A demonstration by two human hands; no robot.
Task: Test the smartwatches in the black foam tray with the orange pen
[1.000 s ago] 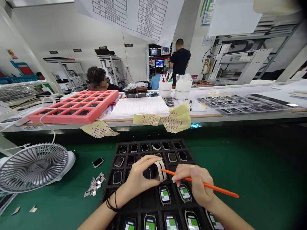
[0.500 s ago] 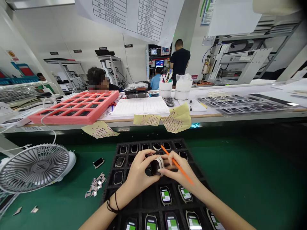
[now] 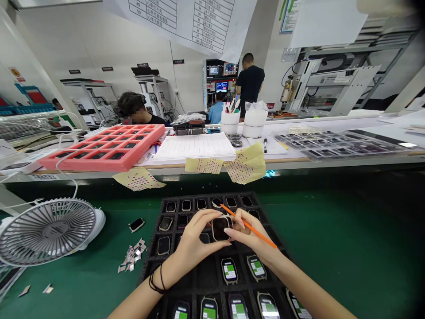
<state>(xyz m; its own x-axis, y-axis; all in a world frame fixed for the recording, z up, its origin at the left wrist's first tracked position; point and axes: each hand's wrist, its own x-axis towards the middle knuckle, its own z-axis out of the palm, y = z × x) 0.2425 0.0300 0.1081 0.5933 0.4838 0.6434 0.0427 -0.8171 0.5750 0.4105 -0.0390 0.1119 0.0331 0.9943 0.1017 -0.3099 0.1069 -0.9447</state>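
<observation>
Between both hands, above a black foam tray (image 3: 202, 283), is a smartwatch case (image 3: 220, 228) without a strap, its dark screen facing me. My left hand (image 3: 196, 237) grips its left side, thumb below and fingers above. My right hand (image 3: 249, 232) pinches its right side, the thumb on the screen's edge. An orange stick (image 3: 255, 231), perhaps a pen or tweezers, is also held in my right hand, slanting up to the left. Watches with dark screens fill the tray's far rows; a nearer watch (image 3: 229, 271) and several others show green and white screens.
Left of the tray lie a loose watch (image 3: 136, 225), a pile of small stickers or tabs (image 3: 133, 256) and a grey fan (image 3: 56, 232). The shelf ahead bears a pink foam tray (image 3: 106, 148), paper sheets (image 3: 194, 146) and clear trays (image 3: 335, 144). Other people are beyond it.
The watch in my hands has turned from edge-on so its screen faces me. My right hand and the orange stick have shifted slightly with it.
</observation>
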